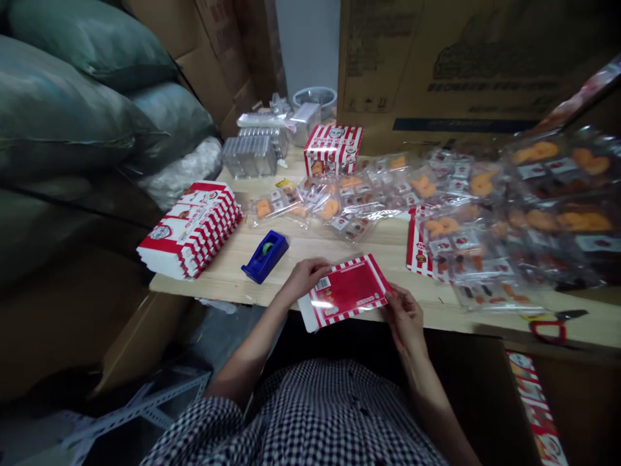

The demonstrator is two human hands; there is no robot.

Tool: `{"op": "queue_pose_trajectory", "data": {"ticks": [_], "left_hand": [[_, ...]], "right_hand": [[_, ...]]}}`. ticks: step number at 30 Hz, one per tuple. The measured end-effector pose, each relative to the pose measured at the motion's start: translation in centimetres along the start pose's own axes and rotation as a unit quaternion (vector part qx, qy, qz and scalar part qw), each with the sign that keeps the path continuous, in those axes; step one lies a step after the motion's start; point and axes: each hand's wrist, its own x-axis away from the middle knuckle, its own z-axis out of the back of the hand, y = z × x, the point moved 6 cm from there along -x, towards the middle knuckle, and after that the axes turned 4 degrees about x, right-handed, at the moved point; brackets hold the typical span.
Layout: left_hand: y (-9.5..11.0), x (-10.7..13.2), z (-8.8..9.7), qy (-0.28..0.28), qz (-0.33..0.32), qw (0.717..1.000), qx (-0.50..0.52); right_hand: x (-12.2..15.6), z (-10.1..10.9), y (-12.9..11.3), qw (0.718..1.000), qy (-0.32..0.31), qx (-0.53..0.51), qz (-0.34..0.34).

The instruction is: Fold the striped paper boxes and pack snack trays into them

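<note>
A person in a checked shirt (pixel 310 421), at the bottom of the frame, holds a flattened red-and-white striped carton (pixel 345 291) over the near edge of a pale wooden table (pixel 310 249) at centre frame. The left hand (pixel 305 277) curls its fingers over the carton's upper left edge, and the right hand (pixel 403 317) pinches its lower right corner between thumb and fingers. The carton lies tilted, its red panel facing up, with its lower left end hanging off the table edge.

Just left of the hands a blue tape dispenser (pixel 265 256) sits on the tabletop. At centre left, a stack of flat striped cartons (pixel 191 228) lies fanned at the table's left end. At lower right, red-handled scissors (pixel 553 326) rest near the table edge.

Beyond the hands, clear bags of orange toy food (pixel 436 194) spread in a heap across the middle and right of the table. An assembled striped box (pixel 332 150) stands upright behind them, beside clear plastic trays (pixel 252 152) at upper centre. Large cardboard boxes (pixel 436 58) rise along the top of the frame, and dark stuffed sacks (pixel 72 97) pile at upper left.
</note>
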Motion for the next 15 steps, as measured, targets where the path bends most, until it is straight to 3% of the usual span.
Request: {"op": "queue_pose_trajectory", "data": {"ticks": [3,6,10,13,15], "left_hand": [[1.0,-4.2,0.2,0.065,-0.037,0.996,-0.058],[2.2,-8.0,-0.7,0.094,-0.093,0.985,-0.108],[2.5,-11.4,-2.7,0.087,-0.152,0.974,-0.145],[2.0,-12.7,-3.0,0.087,-0.178,0.968,-0.153],[2.0,-12.8,-2.3,0.095,-0.192,0.965,-0.151]], "right_hand": [[-0.3,0.7,0.7,0.998,0.047,0.016,0.037],[-0.7,1.1,0.0,0.994,0.073,0.048,0.068],[1.1,0.2,-6.2,0.965,0.083,0.166,0.185],[4.5,-1.6,-11.7,0.972,-0.066,0.136,0.183],[7.4,-1.5,-14.9,0.956,-0.138,0.144,0.213]]}}
